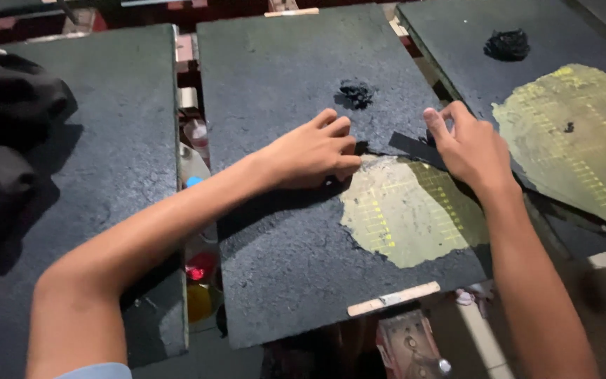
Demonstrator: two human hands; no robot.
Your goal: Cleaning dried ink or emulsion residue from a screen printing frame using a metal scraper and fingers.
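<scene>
A dark, rough-coated board [282,91] lies in front of me, with a bare yellowish patch [405,210] showing a faint grid. My left hand [313,151] rests on the board at the patch's upper left edge, fingers curled and pinching the dark coating there. My right hand [468,144] holds a flat dark strip [415,149] by its right end, laid at the patch's upper edge. A small clump of black scrapings [356,92] sits just above my left hand.
A similar board [99,154] lies at left with dark cloth [8,105] on it. At right, another board [457,35] bears a large yellowish patch [576,140] and a black clump [507,45]. Bottles and jars [198,267] sit in the gap between boards.
</scene>
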